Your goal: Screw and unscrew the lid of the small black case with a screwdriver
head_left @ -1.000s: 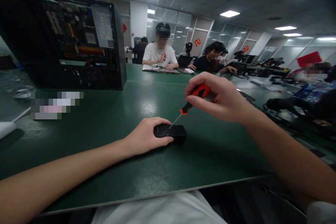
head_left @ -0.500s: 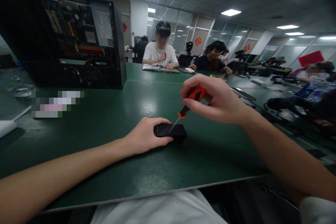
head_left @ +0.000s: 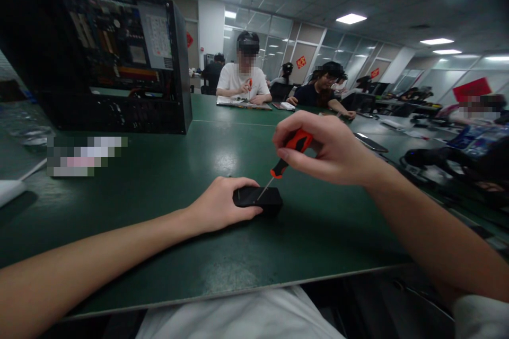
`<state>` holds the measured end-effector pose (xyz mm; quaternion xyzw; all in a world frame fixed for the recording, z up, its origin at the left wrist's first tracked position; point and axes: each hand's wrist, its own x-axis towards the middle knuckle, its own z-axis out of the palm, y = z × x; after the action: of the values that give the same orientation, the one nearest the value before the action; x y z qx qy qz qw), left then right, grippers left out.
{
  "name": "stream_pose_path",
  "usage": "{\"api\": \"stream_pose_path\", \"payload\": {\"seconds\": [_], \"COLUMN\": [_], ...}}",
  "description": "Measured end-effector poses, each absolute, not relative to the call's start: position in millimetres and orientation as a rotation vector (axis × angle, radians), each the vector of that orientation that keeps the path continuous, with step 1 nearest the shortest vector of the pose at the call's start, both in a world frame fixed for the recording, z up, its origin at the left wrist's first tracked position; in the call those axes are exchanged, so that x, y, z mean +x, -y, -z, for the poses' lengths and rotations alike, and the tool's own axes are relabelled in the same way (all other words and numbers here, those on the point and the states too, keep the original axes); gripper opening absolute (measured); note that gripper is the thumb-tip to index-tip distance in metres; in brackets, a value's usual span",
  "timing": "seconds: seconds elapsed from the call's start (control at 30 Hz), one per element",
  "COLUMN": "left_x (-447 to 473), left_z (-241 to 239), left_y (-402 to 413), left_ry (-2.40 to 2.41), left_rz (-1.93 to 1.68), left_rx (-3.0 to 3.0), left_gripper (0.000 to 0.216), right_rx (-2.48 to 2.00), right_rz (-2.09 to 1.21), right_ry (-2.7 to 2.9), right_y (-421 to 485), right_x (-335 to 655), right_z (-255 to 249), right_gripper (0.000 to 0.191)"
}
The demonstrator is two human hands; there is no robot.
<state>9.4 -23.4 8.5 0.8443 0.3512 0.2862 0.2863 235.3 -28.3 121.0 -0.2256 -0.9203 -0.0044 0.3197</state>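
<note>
The black block [head_left: 273, 200] lies on the green surface [head_left: 178, 270], gripped around its left end by the left hand [head_left: 220, 202]. The right hand [head_left: 324, 147] grasps the screwdriver [head_left: 299, 141] by its handle, shaft tilted, tip at the block's top face. Status: screwdriver positioned; the block appears whole, judged not yet opened. Screw engagement and the number of fasteners remaining cannot be determined.

The left fingers [head_left: 248, 214] clasp a black device [head_left: 272, 198] on the green worktop [head_left: 159, 270] while the right fingers [head_left: 302, 162] hold an orange-and-black screwdriver [head_left: 280, 168] slanting down to its top.
</note>
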Motion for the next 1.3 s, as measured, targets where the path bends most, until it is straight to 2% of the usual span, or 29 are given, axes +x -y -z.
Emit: {"api": "stream_pose_path", "payload": {"seconds": [0.5, 0.67, 0.87, 1.03, 1.2, 1.3], "left_x": [9, 9, 9, 9, 9, 10], "left_z": [-6, -6, -7, -7, -6, -6], "left_y": [23, 23, 23, 22, 22, 22], "left_ry": [-0.926, -0.92, -0.906, -0.908, -0.901, -0.907], "left_rz": [-0.777, -0.778, -0.773, -0.774, -0.763, -0.78], "left_rx": [2.264, 2.246, 2.247, 2.248, 2.24, 2.228], "left_gripper": [0.034, 0.036, 0.033, 0.035, 0.032, 0.034], "right_rx": [-0.497, -0.46, -0.564, -0.59, -0.631, -0.664], "right_rz": [-0.005, -0.055, -0.002, -0.012, 0.074, 0.016], "right_ry": [2.498, 2.631, 2.622, 2.604, 2.538, 2.475], "right_y": [25, 34, 44, 51, 50, 49], "right_x": [228, 223, 223, 224, 222, 220], "right_z": [-126, -136, -138, -136, -131, -126], "right_gripper": [0.008, 0.028, 0.005, 0.028, 0.032, 0.039]}}
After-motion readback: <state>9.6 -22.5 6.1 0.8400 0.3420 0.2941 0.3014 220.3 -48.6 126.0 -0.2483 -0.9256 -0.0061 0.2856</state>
